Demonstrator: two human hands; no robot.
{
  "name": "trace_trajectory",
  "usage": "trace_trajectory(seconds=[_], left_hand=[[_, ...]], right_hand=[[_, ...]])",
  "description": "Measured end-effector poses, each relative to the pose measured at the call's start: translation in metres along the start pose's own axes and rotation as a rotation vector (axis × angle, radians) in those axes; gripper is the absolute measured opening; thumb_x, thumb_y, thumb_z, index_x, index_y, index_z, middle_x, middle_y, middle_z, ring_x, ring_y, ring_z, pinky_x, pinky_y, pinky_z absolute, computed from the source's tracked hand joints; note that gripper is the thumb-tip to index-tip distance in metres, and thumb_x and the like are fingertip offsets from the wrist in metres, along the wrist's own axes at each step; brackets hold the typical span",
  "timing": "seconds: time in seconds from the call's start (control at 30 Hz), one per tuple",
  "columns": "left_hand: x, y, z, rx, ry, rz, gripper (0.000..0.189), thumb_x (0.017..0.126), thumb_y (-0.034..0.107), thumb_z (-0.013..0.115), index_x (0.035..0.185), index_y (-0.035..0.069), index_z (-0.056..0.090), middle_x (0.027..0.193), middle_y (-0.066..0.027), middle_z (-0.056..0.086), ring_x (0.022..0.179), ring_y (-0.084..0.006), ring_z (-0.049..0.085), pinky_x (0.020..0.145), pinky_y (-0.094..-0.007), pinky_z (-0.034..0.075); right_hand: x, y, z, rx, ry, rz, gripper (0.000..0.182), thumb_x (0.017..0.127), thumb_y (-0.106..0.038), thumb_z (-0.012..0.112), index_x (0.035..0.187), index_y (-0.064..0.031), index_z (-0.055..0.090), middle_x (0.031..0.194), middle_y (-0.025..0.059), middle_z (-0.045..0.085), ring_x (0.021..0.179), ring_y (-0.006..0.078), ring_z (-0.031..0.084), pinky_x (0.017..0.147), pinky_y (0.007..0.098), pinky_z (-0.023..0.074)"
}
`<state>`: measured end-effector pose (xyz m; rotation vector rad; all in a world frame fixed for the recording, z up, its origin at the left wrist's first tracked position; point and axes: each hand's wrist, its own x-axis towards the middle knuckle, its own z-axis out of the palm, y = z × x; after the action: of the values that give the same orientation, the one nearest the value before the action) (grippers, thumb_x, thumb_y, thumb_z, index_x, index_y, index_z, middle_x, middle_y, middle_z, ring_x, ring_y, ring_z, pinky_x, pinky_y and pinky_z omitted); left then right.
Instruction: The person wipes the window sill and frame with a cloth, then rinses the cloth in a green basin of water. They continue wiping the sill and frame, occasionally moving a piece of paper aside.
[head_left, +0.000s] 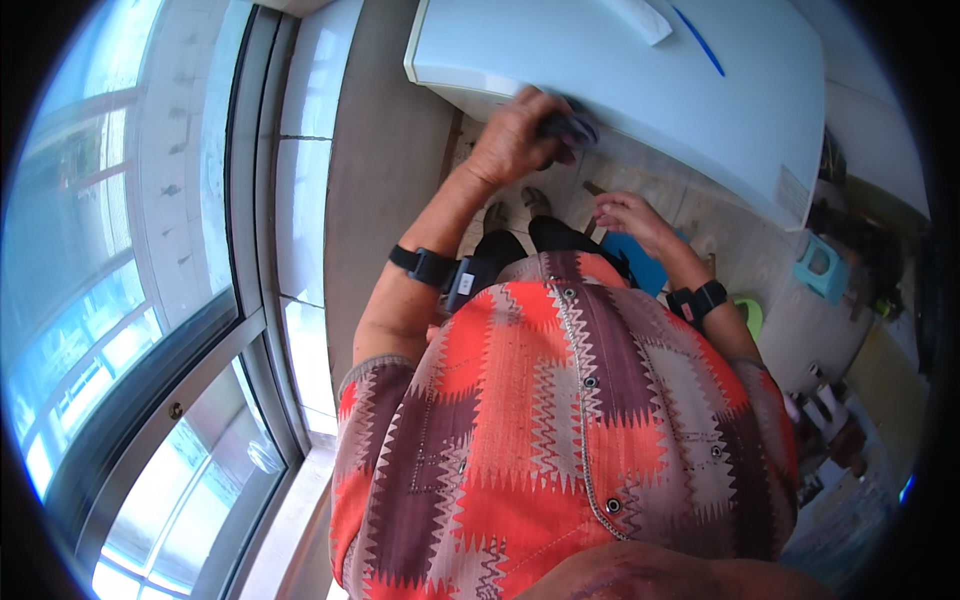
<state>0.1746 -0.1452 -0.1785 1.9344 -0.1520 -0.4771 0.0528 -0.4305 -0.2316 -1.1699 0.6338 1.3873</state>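
My left hand is closed around a crumpled dark cloth at the near edge of a large white cabinet or appliance. Motion blurs the hand and cloth; whether the cloth touches the white surface is unclear. Lower and to the right, my right hand has loosely bent fingers and holds nothing visible. It is above a blue flat-sided object, near a piece of wood. A white item and a thin blue strip or pen lie on the white surface.
A metal-framed glass window or door runs along the left. My shoes stand on the tiled floor below my hands. At the right are a light-blue plastic holder, a green round-edged item and mixed household things.
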Motion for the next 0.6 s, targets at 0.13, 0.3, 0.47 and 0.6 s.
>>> trace_trajectory(seconds=[0.13, 0.3, 0.47, 0.6], left_hand=[[0.01, -0.006, -0.077, 0.074, 0.428, -0.074, 0.039, 0.078, 0.005, 0.07, 0.117, 0.005, 0.064, 0.107, -0.015, 0.061, 0.098, -0.0282, 0.065, 0.088, -0.0375, 0.055], [0.053, -0.044, -0.117, 0.661, 0.49, -0.291, 0.037, 0.079, 0.019, 0.072, 0.116, 0.014, 0.069, 0.108, -0.0139, 0.063, 0.095, -0.0346, 0.066, 0.082, -0.0432, 0.055], [0.072, -0.029, -0.059, 0.448, 0.157, -0.061, 0.037, 0.078, 0.014, 0.072, 0.115, 0.014, 0.07, 0.103, -0.0132, 0.063, 0.094, -0.035, 0.065, 0.082, -0.0429, 0.054], [0.075, -0.021, -0.028, 0.018, -0.171, -0.117, 0.035, 0.082, 0.003, 0.071, 0.116, 0.004, 0.069, 0.1, -0.0128, 0.065, 0.091, -0.0274, 0.068, 0.081, -0.0362, 0.054]], right_hand=[[-0.002, -0.01, 0.0, 0.042, 0.055, -0.037, 0.032, 0.101, -0.023, 0.057, 0.128, -0.0048, 0.06, 0.111, 0.0052, 0.067, 0.099, 0.0134, 0.065, 0.085, 0.0289, 0.0511], [-0.018, -0.016, -0.013, 0.073, 0.125, 0.014, 0.032, 0.101, -0.023, 0.058, 0.127, -0.0044, 0.06, 0.111, 0.0058, 0.067, 0.097, 0.0135, 0.066, 0.085, 0.0288, 0.052], [-0.027, 0.003, -0.008, 0.161, 0.176, 0.052, 0.032, 0.1, -0.024, 0.058, 0.126, -0.0058, 0.061, 0.114, 0.0064, 0.067, 0.101, 0.0153, 0.066, 0.086, 0.0302, 0.0522], [-0.036, 0.04, -0.03, 0.256, 0.298, 0.014, 0.033, 0.099, -0.026, 0.059, 0.126, -0.0063, 0.061, 0.113, 0.0069, 0.068, 0.098, 0.0157, 0.067, 0.084, 0.0304, 0.0532]])
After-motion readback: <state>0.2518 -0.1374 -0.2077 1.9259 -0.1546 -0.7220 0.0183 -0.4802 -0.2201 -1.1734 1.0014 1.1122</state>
